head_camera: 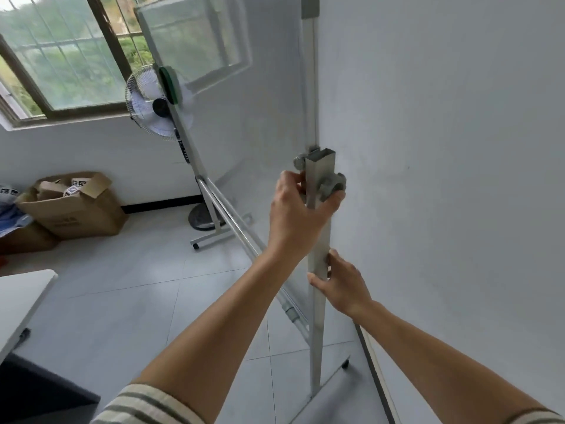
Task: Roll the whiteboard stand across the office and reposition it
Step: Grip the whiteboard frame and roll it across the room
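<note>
The whiteboard stand fills the right of the view, its white board (443, 148) seen edge-on and close. Its near grey metal upright post (318, 316) runs down to a foot with a black caster (345, 364). My left hand (298, 215) is wrapped around the post at the grey clamp knob (331, 185). My right hand (342, 283) grips the same post lower down, from the board side. The far post (186, 139) and its foot with a caster (195, 246) stand near the window, joined by a crossbar (244, 234).
A pedestal fan (153, 102) stands behind the far post under the window (61, 56). An open cardboard box (76, 206) sits by the left wall. A white table corner (21, 298) juts in at lower left. Grey tiled floor (128, 301) lies between.
</note>
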